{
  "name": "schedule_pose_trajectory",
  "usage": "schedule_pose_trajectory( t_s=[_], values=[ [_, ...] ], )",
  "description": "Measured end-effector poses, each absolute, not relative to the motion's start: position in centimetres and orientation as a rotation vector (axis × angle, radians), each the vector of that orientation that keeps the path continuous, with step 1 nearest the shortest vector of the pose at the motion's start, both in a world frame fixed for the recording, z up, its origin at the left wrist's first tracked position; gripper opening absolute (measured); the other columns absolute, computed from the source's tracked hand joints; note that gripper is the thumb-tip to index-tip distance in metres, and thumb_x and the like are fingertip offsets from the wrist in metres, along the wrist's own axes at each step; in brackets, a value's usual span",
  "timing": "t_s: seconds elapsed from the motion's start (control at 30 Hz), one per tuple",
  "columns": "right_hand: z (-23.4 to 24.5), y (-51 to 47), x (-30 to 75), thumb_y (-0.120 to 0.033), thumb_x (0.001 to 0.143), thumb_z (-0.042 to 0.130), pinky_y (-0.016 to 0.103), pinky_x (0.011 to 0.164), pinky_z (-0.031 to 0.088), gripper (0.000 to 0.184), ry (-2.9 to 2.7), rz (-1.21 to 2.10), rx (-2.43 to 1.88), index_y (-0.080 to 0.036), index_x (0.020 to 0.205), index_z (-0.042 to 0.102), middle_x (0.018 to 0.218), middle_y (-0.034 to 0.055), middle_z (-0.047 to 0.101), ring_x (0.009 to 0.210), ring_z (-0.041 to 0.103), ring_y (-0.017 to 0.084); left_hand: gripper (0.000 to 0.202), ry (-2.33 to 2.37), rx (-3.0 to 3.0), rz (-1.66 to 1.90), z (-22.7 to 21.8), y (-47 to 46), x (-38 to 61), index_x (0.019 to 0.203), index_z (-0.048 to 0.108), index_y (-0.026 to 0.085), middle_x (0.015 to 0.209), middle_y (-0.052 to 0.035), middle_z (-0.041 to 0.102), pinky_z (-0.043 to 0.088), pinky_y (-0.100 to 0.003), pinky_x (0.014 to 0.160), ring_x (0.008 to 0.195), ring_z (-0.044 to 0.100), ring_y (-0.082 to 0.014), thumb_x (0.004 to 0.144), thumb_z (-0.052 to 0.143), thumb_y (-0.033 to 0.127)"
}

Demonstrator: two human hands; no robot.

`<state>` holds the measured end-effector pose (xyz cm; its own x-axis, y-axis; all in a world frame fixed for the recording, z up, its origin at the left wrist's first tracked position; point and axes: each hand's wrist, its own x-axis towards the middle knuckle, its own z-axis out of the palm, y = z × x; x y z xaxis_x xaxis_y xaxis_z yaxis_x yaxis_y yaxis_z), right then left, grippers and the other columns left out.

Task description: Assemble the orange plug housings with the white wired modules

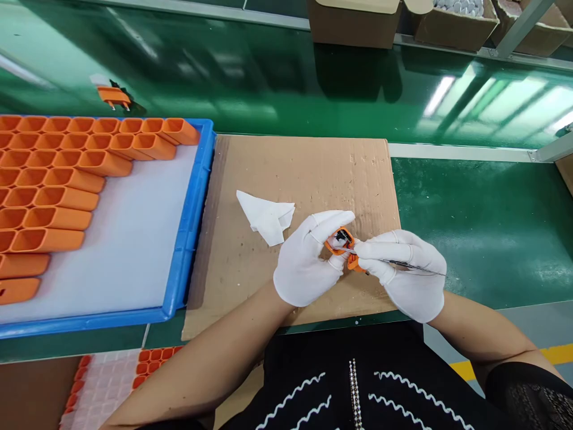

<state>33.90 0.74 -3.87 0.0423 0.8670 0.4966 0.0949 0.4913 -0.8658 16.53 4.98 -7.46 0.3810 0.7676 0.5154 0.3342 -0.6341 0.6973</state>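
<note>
Both of my hands wear white gloves and meet above the cardboard sheet (290, 161). My left hand (308, 260) is closed around a small orange plastic housing (332, 243), whose open end faces up and shows black and whitish parts inside. In my right hand (403, 269) is a pair of thin metal tweezers (398, 263), gripped between thumb and fingers. Their tip reaches to the housing's opening. A second orange piece (355, 263) sits between the hands at my right fingertips; whether it is joined to the housing I cannot tell. Left of my hands lies a folded white cloth (268, 216).
A blue-rimmed tray (179, 263) at left holds rows of orange housings (58, 197). Behind it, an orange plug-like piece (114, 95) lies on the green table (250, 89). Cardboard boxes (356, 24) stand along the back, beside a metal frame post (523, 27).
</note>
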Motion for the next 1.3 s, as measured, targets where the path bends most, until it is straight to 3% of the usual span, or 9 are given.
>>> schedule_pose_trajectory(
  t_s=[0.47,0.83,1.3],
  values=[
    [-3.88,0.78,33.88,-0.001,0.079,0.08,0.026,0.063,0.065,0.036,-1.456,0.703,-0.943,-0.03,0.1,0.081,0.089,-0.0002,0.079,0.072,0.074,0.014,0.046,0.922,2.165,1.194,-7.36,5.03,16.57,0.132,0.058,0.024,0.098,-0.0054,0.071,0.059,-0.035,0.085,0.085,0.067,-0.0177,0.088,0.061,0.011],
    [-4.04,0.82,33.78,0.001,0.079,0.079,0.025,0.065,0.065,0.05,-1.437,0.743,-0.893,-0.036,0.112,0.078,0.093,-0.0021,0.08,0.074,0.075,0.014,0.044,0.965,2.192,1.204,-7.33,5.05,16.64,0.13,0.058,0.025,0.104,-0.0057,0.072,0.06,-0.034,0.082,0.086,0.068,-0.0176,0.088,0.06,0.013],
    [-3.92,0.92,33.93,-0.006,0.079,0.08,0.025,0.059,0.061,0.027,-1.382,0.722,-1.043,-0.029,0.093,0.082,0.083,-0.0001,0.077,0.068,0.07,0.013,0.054,1.074,2.228,1.239,-7.21,4.94,16.76,0.129,0.062,0.025,0.11,-0.0069,0.073,0.063,-0.038,0.087,0.092,0.07,-0.0203,0.079,0.062,0.004]
  ],
)
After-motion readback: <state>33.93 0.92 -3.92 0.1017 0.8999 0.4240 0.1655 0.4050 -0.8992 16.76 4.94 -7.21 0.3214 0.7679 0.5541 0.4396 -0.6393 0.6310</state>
